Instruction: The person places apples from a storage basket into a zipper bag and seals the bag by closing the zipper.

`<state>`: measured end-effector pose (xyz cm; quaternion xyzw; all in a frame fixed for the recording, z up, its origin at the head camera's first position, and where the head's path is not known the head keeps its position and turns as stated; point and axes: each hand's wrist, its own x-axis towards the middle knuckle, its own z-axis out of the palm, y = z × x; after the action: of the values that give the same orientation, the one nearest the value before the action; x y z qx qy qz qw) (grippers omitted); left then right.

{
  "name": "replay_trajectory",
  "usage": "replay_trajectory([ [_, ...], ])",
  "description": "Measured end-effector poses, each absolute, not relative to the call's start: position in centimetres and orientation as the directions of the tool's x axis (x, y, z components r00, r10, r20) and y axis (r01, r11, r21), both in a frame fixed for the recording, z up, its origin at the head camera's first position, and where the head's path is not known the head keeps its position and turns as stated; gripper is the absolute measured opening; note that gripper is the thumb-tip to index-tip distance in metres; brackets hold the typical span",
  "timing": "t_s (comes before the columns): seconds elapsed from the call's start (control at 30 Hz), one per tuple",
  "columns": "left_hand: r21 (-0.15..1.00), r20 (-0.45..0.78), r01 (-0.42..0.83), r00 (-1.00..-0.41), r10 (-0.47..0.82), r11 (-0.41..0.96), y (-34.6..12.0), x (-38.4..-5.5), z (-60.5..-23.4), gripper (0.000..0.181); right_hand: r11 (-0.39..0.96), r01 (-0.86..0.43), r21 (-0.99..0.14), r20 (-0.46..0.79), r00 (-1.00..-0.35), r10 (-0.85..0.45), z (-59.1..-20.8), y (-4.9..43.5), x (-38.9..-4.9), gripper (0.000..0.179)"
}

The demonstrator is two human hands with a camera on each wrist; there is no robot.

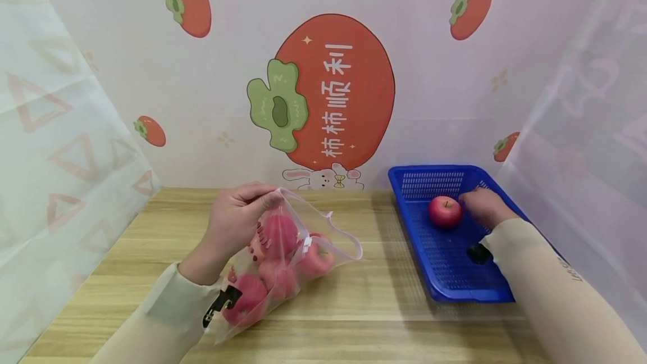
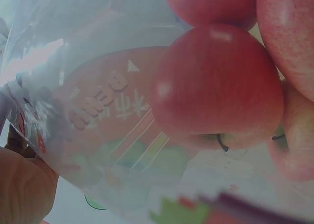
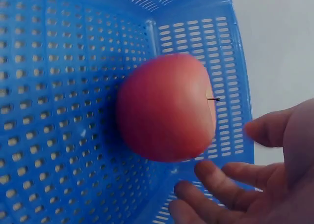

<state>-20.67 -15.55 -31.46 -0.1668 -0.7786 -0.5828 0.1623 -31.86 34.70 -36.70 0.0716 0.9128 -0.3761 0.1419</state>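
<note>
My left hand (image 1: pixel 229 223) pinches the top edge of a clear zip bag (image 1: pixel 345 235) between thumb and fingers, and the mouth gapes toward the right. Inside the bag lie several red apples (image 1: pixel 315 257); the left wrist view shows them close through the printed plastic, with a stem on the nearest apple (image 2: pixel 218 86). My right hand (image 1: pixel 485 206) reaches into a blue plastic basket (image 1: pixel 429 274), just right of a single red apple (image 1: pixel 445 212). In the right wrist view its fingers (image 3: pixel 221 184) are spread and slightly bent beside that apple, gripping nothing.
Both bag and basket stand on a wood-grain table (image 1: pixel 369 308). Behind it hangs a pale backdrop (image 1: pixel 424 100) printed with persimmons, and patterned sheets close in the left and right sides. The basket's slotted walls rise around the lone apple.
</note>
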Motion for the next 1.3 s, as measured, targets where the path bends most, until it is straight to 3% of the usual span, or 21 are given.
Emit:
replay_trajectory([
  [0.13,0.856,0.446,0.448,-0.892,0.069,0.260,-15.5,-20.7,-31.4,0.020,0.607,0.318,-0.728,-0.407,-0.913,-0.010,-36.8,34.6,-31.8,0.084],
  [0.43,0.865,0.430,0.432,-0.900,0.067,0.257,-15.4,-20.6,-31.4,0.021,0.493,0.464,-0.736,-0.577,-0.811,-0.098,-37.3,33.9,-31.8,0.096],
  [0.8,0.863,0.429,0.433,-0.900,0.074,0.261,-15.5,-20.6,-31.4,0.020,0.521,0.337,-0.784,-0.525,-0.809,-0.265,-38.4,32.7,-31.9,0.099],
  [1.1,0.859,0.439,0.445,-0.895,0.084,0.251,-15.6,-20.8,-31.6,0.020,0.686,0.146,-0.713,-0.423,-0.870,-0.254,-38.7,31.3,-32.1,0.087],
  [1.3,0.862,0.439,0.445,-0.895,0.084,0.241,-15.5,-20.8,-31.5,0.020,0.661,0.129,-0.739,-0.373,-0.896,-0.242,-38.3,31.3,-32.1,0.085],
])
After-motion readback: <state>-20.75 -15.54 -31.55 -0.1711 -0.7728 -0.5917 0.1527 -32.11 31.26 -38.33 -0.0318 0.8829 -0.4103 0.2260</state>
